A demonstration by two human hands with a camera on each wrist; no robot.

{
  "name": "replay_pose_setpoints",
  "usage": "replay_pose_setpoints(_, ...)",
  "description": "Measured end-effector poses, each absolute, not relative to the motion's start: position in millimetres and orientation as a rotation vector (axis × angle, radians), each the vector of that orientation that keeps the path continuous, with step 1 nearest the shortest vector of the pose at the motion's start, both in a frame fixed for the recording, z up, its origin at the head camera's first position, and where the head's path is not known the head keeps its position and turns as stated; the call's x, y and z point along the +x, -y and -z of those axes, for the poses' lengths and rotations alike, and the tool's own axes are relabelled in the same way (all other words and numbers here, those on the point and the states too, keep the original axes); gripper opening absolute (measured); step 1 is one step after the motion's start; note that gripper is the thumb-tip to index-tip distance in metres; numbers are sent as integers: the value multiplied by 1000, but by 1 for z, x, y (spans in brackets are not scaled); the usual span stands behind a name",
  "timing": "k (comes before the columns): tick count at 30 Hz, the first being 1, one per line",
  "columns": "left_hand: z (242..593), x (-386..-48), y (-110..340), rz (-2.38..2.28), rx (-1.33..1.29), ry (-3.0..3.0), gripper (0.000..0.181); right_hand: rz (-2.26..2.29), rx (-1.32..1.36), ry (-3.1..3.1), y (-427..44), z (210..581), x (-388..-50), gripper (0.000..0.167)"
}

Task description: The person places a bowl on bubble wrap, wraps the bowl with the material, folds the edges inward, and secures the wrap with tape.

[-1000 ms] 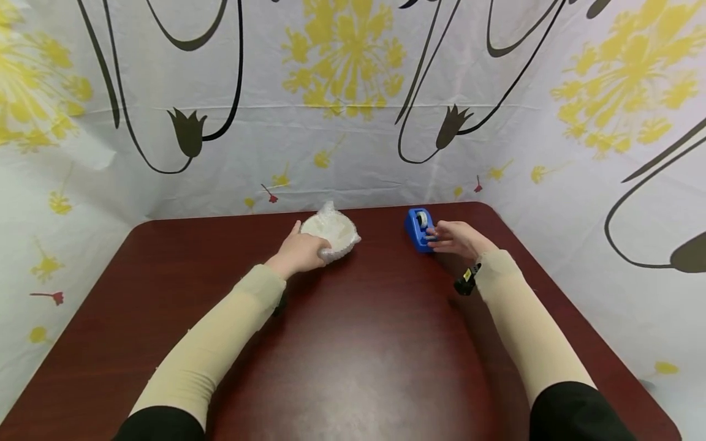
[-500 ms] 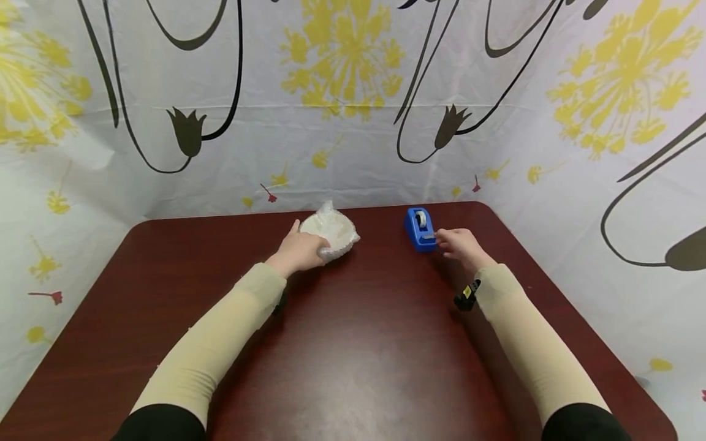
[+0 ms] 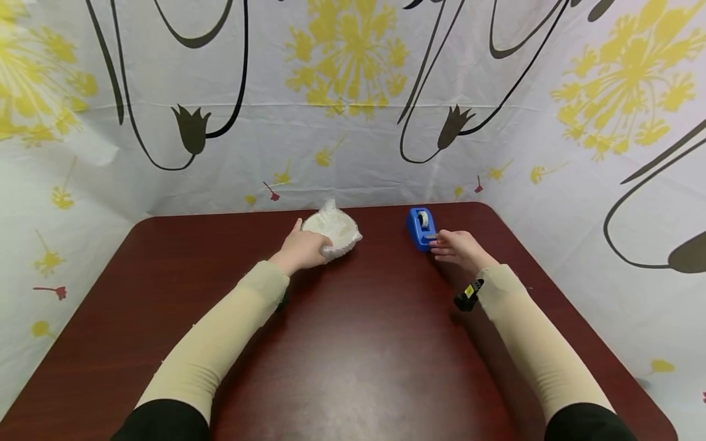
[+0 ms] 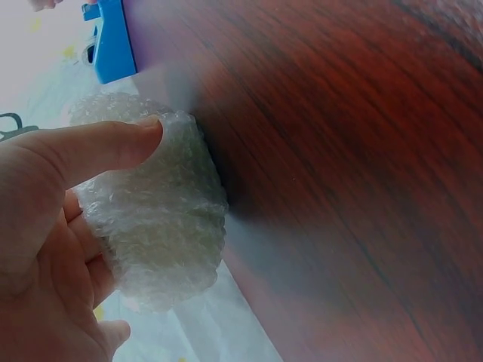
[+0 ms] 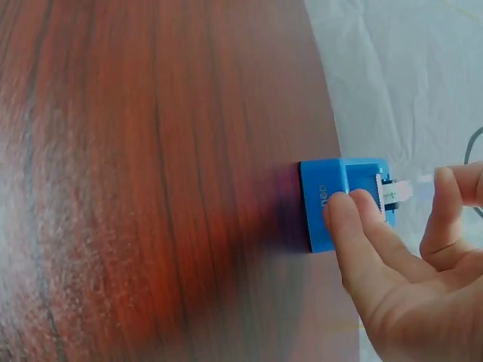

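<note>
In the head view, my left hand (image 3: 301, 248) grips the near left side of a round, pale, bowl-shaped thing in bubble wrap (image 3: 337, 229) near the table's far edge. The left wrist view shows the thumb (image 4: 128, 147) lying across the bubble wrap, with other fingers partly hidden behind it. To the right stands a blue tape dispenser (image 3: 421, 228) holding a roll of tape. My right hand (image 3: 459, 248) is at its front. Two fingertips (image 5: 346, 215) rest on the dispenser's front, while thumb and forefinger seem to pinch the clear tape's end (image 5: 400, 191).
The dark red-brown table (image 3: 353, 343) has rounded far corners. A white curtain with yellow and grey flower prints (image 3: 353, 153) hangs close behind the table and along both sides. A small black wrist camera (image 3: 469, 295) is strapped under the right wrist.
My right hand first drew back from above the dispenser, its fingers curling, then moved slightly left to the dispenser's front. The left hand and the wrapped bowl stay in place.
</note>
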State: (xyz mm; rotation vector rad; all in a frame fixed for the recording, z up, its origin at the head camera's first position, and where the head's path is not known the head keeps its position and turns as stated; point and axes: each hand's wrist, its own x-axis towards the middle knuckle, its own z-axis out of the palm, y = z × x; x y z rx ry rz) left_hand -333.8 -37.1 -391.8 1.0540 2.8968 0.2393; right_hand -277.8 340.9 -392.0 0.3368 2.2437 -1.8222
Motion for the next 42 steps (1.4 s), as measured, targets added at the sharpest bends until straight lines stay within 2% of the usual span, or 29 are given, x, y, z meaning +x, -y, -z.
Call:
replay_pose_setpoints(2, 393, -333, 36, -244, 1053, -2892, 32, 1877, 347, -2226, -340, 394, -277, 46)
replay_pose_setpoints(6, 394, -333, 36, -249, 1050, -2887, 33, 1968, 317, -2171, -340, 398, -274, 20)
replay_pose_setpoints(10, 393, -333, 38, -237, 1049, -2899, 33, 2064, 239, -2063, -344, 403, -265, 28)
replay_pose_setpoints(12, 393, -333, 38, -240, 1052, -2900, 34, 2050, 237, -2046, -347, 406, -260, 27)
replay_pose_setpoints(14, 392, -333, 39, -244, 1052, -2899, 34, 1960, 252, -2097, -350, 408, -257, 28)
replay_pose_setpoints(18, 391, -334, 40, -252, 1035, -2897, 33, 1640, 266, -2309, -355, 409, -257, 41)
replay_pose_setpoints(27, 391, -333, 38, -258, 1023, -2892, 32, 1206, 243, -2517, -361, 406, -265, 31)
replay_pose_setpoints(42, 393, -336, 37, -248, 1002, -2888, 31, 1142, 261, -2543, -364, 410, -271, 30)
